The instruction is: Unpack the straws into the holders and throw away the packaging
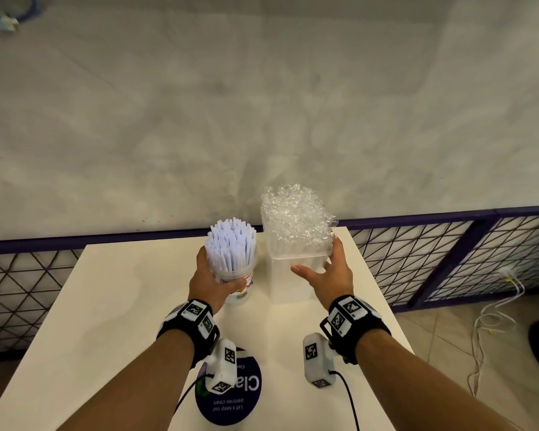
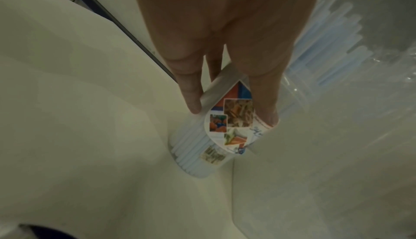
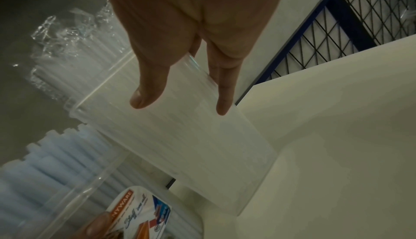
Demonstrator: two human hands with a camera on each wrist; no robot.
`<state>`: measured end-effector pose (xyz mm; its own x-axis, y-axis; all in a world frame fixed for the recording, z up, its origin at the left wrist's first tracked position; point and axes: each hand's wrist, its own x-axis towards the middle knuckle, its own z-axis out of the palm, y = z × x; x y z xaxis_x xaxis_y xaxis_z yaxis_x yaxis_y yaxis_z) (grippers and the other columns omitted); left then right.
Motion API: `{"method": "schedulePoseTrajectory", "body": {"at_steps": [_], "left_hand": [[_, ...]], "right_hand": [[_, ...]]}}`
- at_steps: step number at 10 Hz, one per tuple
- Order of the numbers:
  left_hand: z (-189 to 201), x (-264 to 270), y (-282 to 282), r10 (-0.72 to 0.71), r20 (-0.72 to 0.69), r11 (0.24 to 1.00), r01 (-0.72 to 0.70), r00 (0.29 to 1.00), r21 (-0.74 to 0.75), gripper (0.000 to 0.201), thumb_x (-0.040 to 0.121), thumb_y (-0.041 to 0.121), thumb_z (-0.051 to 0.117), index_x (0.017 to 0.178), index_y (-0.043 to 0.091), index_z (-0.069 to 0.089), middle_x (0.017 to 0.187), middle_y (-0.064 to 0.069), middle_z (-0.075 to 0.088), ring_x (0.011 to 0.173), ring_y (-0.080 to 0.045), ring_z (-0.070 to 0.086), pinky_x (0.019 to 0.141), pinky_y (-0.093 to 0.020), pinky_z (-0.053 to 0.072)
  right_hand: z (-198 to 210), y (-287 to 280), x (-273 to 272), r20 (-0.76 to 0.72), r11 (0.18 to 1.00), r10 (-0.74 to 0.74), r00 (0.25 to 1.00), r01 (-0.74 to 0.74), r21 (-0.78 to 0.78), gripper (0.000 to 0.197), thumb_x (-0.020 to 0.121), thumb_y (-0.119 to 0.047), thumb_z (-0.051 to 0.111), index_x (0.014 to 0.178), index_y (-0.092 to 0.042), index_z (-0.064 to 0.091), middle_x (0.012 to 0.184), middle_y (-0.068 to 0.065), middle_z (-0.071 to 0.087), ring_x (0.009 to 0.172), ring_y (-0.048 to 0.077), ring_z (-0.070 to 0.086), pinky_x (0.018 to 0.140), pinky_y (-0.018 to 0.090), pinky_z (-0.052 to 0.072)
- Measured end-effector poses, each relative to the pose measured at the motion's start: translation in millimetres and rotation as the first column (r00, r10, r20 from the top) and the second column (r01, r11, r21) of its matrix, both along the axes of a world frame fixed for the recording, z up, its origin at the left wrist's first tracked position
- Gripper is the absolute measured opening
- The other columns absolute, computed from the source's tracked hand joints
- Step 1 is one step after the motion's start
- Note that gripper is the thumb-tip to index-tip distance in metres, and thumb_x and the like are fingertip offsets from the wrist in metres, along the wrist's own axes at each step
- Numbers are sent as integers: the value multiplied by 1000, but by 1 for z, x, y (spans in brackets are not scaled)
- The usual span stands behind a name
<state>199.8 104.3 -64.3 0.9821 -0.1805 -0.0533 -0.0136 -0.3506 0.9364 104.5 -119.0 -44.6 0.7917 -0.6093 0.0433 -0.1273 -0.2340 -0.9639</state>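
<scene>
A round clear holder (image 1: 237,276) with a colourful label stands on the white table (image 1: 122,306), packed with pale blue straws (image 1: 232,244). My left hand (image 1: 207,281) grips it from the left; the left wrist view shows the fingers and thumb of that hand (image 2: 229,113) curled round the holder (image 2: 202,145). Beside it on the right is a square clear holder (image 1: 293,281) filled with straws in crinkled clear wrappers (image 1: 296,219). My right hand (image 1: 333,272) spans its near right corner with straight fingers. In the right wrist view this hand (image 3: 180,104) hovers on the holder's wall (image 3: 191,154).
A dark blue round sticker (image 1: 231,396) lies on the table near my wrists. A blue-framed wire mesh fence (image 1: 448,259) runs behind and to both sides of the table. White cables (image 1: 492,321) trail on the tiled floor at the right.
</scene>
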Motion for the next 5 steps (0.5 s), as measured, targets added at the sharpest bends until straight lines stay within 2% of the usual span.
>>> {"method": "schedulePoseTrajectory", "body": {"at_steps": [1, 2, 3, 4, 5], "left_hand": [[0, 1, 0, -6, -22, 1000, 6, 1000, 16, 110, 55, 19, 93, 142, 29, 26, 127, 7, 56, 112, -20, 55, 97, -35, 46], [4, -1, 2, -16, -67, 999, 19, 998, 49, 130, 47, 27, 95, 148, 27, 14, 137, 3, 52, 123, -23, 53, 102, -35, 43], [4, -3, 6, -21, -104, 991, 35, 994, 133, 137, 54, 20, 94, 152, 14, -2, 149, -3, 38, 136, -25, 39, 104, -29, 35], [22, -8, 16, -8, -118, 972, 36, 993, 234, 133, 61, 16, 90, 152, 10, -7, 157, -13, 20, 145, -27, 22, 116, -38, 26], [45, -12, 30, 27, -62, 967, -10, 998, 255, 112, 74, 5, 78, 153, 13, -2, 158, -14, 13, 144, -29, 21, 113, -38, 26]], "right_hand": [[2, 1, -1, -7, 1000, 0, 1000, 0, -10, 107, 67, -23, 92, 152, -34, 27, 133, -14, 51, 131, 25, 50, 110, 32, 40], [6, 2, -4, -8, 999, 13, 1000, -13, -30, 109, 66, -24, 92, 152, -35, 25, 132, -18, 48, 129, 21, 50, 109, 30, 39], [12, -1, -8, -18, 997, 45, 999, -46, -61, 116, 62, -23, 95, 152, -37, 21, 136, -20, 46, 127, 15, 47, 107, 31, 39], [30, 2, -15, -95, 989, 21, 995, -34, -144, 125, 62, -28, 94, 156, -30, 11, 158, -7, 31, 144, 17, 31, 118, 36, 29], [52, 4, -24, -155, 953, -37, 987, -12, -301, 119, 71, -34, 88, 157, -17, 8, 163, 2, 17, 151, 22, 12, 123, 37, 15]]}}
